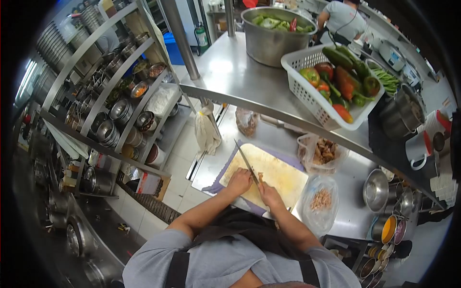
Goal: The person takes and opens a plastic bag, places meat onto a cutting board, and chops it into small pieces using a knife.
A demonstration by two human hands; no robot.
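Note:
My right hand (pixel 270 196) is wrapped round the handle of a long kitchen knife (pixel 247 161), whose blade points away to the upper left over a pale cutting board (pixel 283 176). Beside the blade, my left hand (pixel 240 181) rests on the board with its fingers curled together; what they hold, if anything, is hidden. Small brownish pieces of meat (pixel 260 176) lie by the blade near my right hand. Under the board a purple cloth (pixel 225 175) is spread. To the right is a clear plastic bag (pixel 319 204) with small chopped pinkish pieces inside.
Behind the board stand a bag of brown meat chunks (pixel 322 151) and another filled bag (pixel 246 121). An overhead steel shelf (pixel 225 72) holds a large pot (pixel 269 45) and a white basket (pixel 307 93) of peppers. Metal bowls (pixel 376 191) sit at right. A person (pixel 342 21) stands beyond.

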